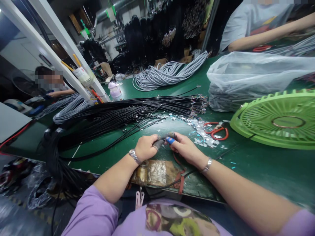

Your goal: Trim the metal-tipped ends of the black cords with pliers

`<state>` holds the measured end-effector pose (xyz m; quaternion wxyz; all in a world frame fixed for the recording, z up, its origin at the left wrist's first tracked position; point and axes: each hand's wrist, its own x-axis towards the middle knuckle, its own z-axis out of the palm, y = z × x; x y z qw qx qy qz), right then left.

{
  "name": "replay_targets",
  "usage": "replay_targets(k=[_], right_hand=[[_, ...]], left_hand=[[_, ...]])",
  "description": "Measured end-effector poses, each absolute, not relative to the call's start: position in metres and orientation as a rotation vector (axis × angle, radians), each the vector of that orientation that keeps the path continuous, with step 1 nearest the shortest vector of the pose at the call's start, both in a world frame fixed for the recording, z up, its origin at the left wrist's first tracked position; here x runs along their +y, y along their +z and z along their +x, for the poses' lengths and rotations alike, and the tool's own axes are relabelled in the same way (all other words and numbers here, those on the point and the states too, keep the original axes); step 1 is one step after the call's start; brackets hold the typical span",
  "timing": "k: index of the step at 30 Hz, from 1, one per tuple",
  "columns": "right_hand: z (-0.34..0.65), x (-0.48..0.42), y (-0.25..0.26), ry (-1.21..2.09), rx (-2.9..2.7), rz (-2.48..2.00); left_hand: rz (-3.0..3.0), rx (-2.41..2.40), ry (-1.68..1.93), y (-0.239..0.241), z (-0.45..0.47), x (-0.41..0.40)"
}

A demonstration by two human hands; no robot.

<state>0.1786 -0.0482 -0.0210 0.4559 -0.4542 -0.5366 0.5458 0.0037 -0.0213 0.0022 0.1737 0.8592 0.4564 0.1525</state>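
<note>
My left hand [147, 147] and my right hand [184, 148] meet above the table's front edge, fingers pinched close together. Dark grey coverings wrap some fingers, and the right thumb has a blue band. What sits between the fingertips is too small and hidden to make out. Behind my hands lies a large bundle of black cables [128, 109], its stripped ends with coloured wires [199, 105] pointing right. Red-handled scissors [218, 131] rest to the right of my right hand, among white and silvery scraps [203, 139].
A green fan [283, 121] and a clear plastic bag [246, 78] stand on the right. Coiled grey cables [169, 74] and a lilac bottle [115, 91] are farther back. A taped brown pad [157, 172] lies at the near edge. Two other people sit across the table.
</note>
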Motion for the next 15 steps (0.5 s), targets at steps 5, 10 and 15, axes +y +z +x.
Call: replay_targets(k=[5, 10, 15], right_hand=[[0.179, -0.044, -0.029, 1.311, -1.375, -1.039], [0.184, -0.044, -0.028, 1.212, -1.436, -1.036], [0.183, -0.047, -0.019, 1.233, -1.406, -1.085]], left_hand=[[2.446, 1.309, 0.438, 0.003, 0.004, -0.021], [2.438, 1.321, 0.45, 0.005, 0.004, -0.021], [2.422, 1.299, 0.439, 0.006, 0.004, -0.022]])
